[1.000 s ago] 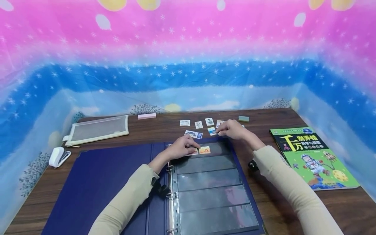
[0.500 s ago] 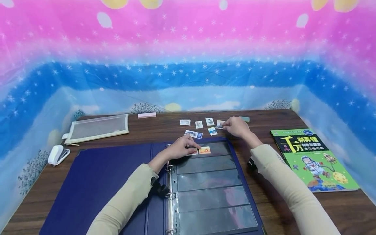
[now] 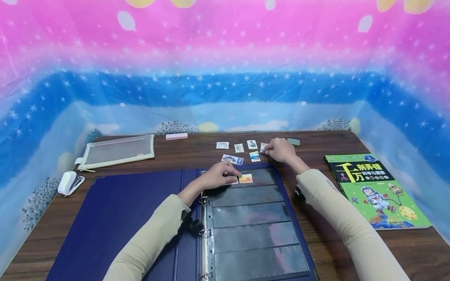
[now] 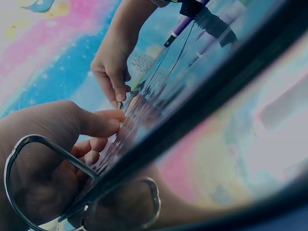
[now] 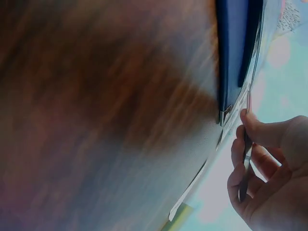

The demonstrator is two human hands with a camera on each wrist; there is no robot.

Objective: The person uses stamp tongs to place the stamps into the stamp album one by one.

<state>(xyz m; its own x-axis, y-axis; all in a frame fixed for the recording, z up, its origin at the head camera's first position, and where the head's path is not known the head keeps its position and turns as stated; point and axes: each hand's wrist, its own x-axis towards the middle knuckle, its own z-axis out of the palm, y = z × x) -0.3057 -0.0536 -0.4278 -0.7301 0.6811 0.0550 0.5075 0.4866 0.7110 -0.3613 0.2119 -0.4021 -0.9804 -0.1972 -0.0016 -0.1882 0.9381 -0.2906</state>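
Note:
My left hand (image 3: pixel 219 174) is at the top pocket of a black stamp page (image 3: pixel 246 214), its thumb and index finger pinching at the clear strip in the left wrist view. An orange stamp (image 3: pixel 246 178) sits in that pocket just right of the fingertips; another stamp (image 3: pixel 233 180) is partly covered by them. My right hand (image 3: pixel 280 150) grips slim metal tweezers (image 5: pixel 246 159), their tips pointing left among the loose stamps. Beside its fingertips lies a partly hidden stamp (image 3: pixel 263 146), with a blue stamp (image 3: pixel 254 156) just nearer. The page is held in an open navy ring binder (image 3: pixel 133 218).
Several more stamps lie behind the binder, including a car stamp (image 3: pixel 232 159). A pink block (image 3: pixel 176 136) and a green block (image 3: pixel 293 142) are at the back. A mesh pouch (image 3: pixel 117 153) and white stapler (image 3: pixel 67 183) sit left, a green book (image 3: pixel 379 195) right.
My right hand has moved from the blue stamp slightly right and back to the stamp behind it. My left hand has stayed at the top pocket.

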